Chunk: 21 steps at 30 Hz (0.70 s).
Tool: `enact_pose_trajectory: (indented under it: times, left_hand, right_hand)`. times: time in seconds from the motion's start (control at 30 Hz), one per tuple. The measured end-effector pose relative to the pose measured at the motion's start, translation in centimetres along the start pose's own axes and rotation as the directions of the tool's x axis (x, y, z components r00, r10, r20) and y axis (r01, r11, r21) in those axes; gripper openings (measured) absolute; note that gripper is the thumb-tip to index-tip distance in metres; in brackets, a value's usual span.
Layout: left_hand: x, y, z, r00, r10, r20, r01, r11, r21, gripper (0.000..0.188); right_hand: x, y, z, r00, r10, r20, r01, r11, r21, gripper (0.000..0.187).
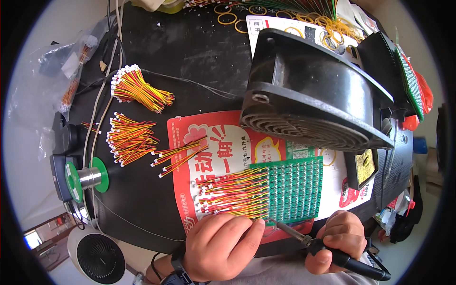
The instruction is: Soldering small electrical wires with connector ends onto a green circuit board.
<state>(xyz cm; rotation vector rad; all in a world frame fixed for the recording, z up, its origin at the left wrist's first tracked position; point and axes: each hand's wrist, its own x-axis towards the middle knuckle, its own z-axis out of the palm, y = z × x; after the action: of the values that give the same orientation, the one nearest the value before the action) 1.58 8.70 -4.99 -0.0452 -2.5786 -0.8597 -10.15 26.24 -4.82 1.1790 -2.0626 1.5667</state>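
A green circuit board [297, 190] lies on a red and white printed sheet [228, 130]. Rows of red and yellow wires with white connectors [232, 192] run leftward from its left side. At the board's near left corner, my left hand [221, 244] has its fingers closed in a pinch over the lowest wires; the wire end between the fingertips is mostly hidden. My right hand [339, 242] grips the black handle of a soldering iron [301, 236], whose tip points at that same corner, close to my left fingertips. A few loose wires [178, 156] lie on the sheet.
A big black fan [313, 90] stands over the far right of the sheet. Beside it is a yellow sponge in a holder [365, 166]. Wire bundles [140, 90], a solder spool [88, 179] and cables lie left. Rubber bands [332, 31] are at the back.
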Motion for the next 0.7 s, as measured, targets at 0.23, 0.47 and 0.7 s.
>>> enact_pose_trajectory:
  times: [0.23, 0.47, 0.7]
  left_hand:
    - [-0.21, 0.0, 0.14, 1.0, -0.026, -0.001, 0.026, 1.0, 0.011, 0.03]
    - [0.03, -0.03, 0.11, 1.0, -0.003, 0.002, 0.003, 1.0, 0.014, 0.029]
    - [-0.03, -0.1, 0.21, 1.0, 0.001, 0.009, -0.002, 1.0, 0.026, 0.028]
  right_hand:
    - [-0.19, 0.18, 0.39, 0.999, -0.006, -0.04, 0.006, 1.0, -0.001, 0.031]
    - [-0.12, -0.01, 0.26, 1.0, 0.007, -0.026, -0.007, 1.0, -0.014, 0.031]
    - [0.0, -0.17, 0.17, 0.999, 0.038, 0.023, -0.038, 0.999, -0.012, 0.031]
